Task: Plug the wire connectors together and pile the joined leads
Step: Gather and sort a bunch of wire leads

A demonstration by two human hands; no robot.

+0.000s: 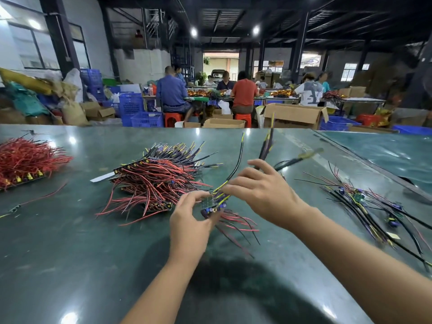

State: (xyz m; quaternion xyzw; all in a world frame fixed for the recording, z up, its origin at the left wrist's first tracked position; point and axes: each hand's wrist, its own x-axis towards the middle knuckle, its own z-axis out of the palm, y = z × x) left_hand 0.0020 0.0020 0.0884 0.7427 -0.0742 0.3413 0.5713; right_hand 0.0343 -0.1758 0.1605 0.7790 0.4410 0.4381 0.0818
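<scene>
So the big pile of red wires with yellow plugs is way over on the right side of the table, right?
Not quite. The head view shows the pile of red wires with yellow plugs on the far left of the table. On the right lies a looser bunch of mostly black leads.

1. Past the far edge of my green table [70, 242] I see seated workers [171, 92] at a long bench — backs mostly toward me.
2. Blue plastic crates [131, 105] stand beyond the far-left corner, beside sacks [72, 113].
3. Open cardboard boxes [294, 115] sit on the floor behind the far edge, near red stools [173, 119].
4. A doorway [221, 64] glows at the back — a vehicle shows in it.
</scene>
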